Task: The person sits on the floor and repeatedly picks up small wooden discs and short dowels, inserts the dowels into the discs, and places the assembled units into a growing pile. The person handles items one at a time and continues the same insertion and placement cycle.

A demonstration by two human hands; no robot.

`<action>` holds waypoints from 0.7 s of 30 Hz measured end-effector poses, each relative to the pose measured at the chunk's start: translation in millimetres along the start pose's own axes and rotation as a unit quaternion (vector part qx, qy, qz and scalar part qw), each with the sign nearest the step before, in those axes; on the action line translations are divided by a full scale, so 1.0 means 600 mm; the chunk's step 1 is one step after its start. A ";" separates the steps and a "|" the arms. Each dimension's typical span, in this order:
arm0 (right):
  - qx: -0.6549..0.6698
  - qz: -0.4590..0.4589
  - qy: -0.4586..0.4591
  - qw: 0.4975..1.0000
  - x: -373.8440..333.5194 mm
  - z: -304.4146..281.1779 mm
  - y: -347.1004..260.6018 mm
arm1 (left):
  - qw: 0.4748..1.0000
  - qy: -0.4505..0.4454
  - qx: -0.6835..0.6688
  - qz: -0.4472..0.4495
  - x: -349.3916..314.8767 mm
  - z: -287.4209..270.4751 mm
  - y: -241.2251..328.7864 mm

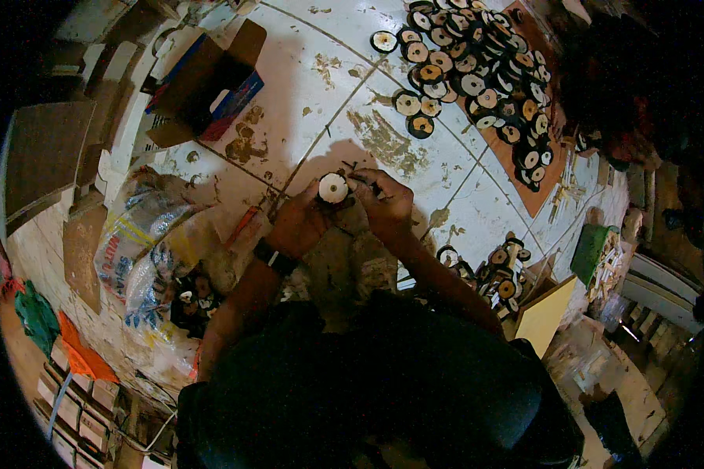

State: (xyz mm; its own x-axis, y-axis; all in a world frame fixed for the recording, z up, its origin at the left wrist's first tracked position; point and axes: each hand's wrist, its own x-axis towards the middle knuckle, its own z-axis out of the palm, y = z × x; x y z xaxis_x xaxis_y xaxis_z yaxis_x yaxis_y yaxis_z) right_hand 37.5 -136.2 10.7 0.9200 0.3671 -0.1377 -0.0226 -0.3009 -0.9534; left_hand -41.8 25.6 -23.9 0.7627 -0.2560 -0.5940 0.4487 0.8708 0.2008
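Observation:
A small wheel (334, 187) with a pale round face, a dark centre hole and a dark rim is held in front of me above the tiled floor. My left hand (301, 223), with a band at its wrist, is closed around its left and lower side. At the wheel's right edge, my right hand (387, 205) has its fingers pinched together. A thin dark piece sticks up by those fingertips, too small to name. Whether the right fingers grip it or the rim is hidden.
Many similar wheels (471, 84) lie heaped at the far right, partly on a brown board (536, 199). More wheels (506, 289) sit beside my right forearm. An open cardboard box (246, 90) stands far left, a plastic sack (137, 254) nearer. A green box (590, 248) is at right.

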 end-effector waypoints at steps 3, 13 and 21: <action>-0.081 -0.091 -0.020 0.992 -0.002 0.003 -0.009 | 0.999 0.007 -0.047 0.005 0.002 0.006 -0.003; -0.093 -0.025 -0.111 0.989 0.015 -0.014 0.000 | 0.929 0.008 0.354 0.105 -0.004 0.015 0.004; 0.044 0.245 -0.169 0.954 0.116 -0.094 0.014 | 0.984 0.057 0.169 -0.012 0.014 0.008 0.013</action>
State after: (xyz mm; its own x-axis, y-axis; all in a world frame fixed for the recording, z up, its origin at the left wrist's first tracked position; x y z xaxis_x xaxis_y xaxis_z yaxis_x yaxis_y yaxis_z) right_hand 123.5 -162.4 8.4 0.6121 0.4692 -0.6366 -0.4631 -0.4399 -0.7694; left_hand -29.9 28.0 -23.4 0.7011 -0.2094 -0.6816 0.6104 0.6704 0.4219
